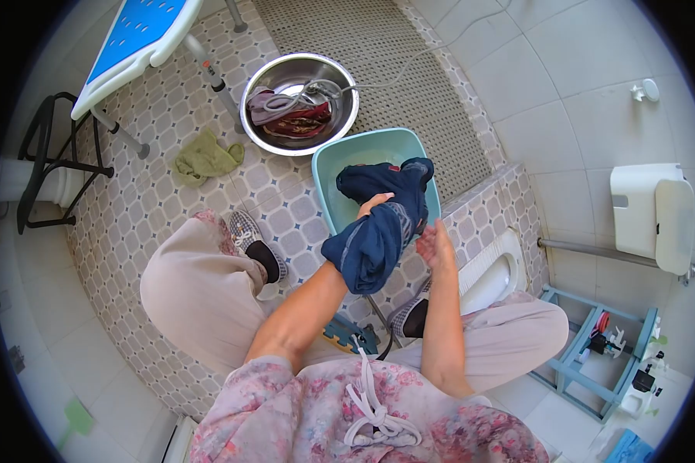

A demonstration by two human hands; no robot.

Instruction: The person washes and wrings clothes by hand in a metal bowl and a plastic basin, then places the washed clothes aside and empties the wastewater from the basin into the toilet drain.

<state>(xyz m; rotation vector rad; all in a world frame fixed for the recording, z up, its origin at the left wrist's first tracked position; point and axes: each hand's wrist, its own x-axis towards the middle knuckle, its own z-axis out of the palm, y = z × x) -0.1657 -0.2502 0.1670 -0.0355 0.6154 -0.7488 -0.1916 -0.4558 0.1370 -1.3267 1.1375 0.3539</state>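
A dark blue garment (374, 247) hangs over my left forearm and wrist and reaches into a light teal basin (328, 166) with water in it. My left hand (376, 204) shows between folds of the cloth, its fingers partly covered by it. At the basin's near right rim is my right hand (435, 245), palm turned toward the cloth, fingers apart and beside the garment.
A steel bowl (255, 135) with dark red cloth and a shower hose stands behind the basin. An olive cloth (207, 157) lies on the tiles. Around are a blue shower seat (139, 35), a squat toilet (510, 258) and a teal rack (571, 370).
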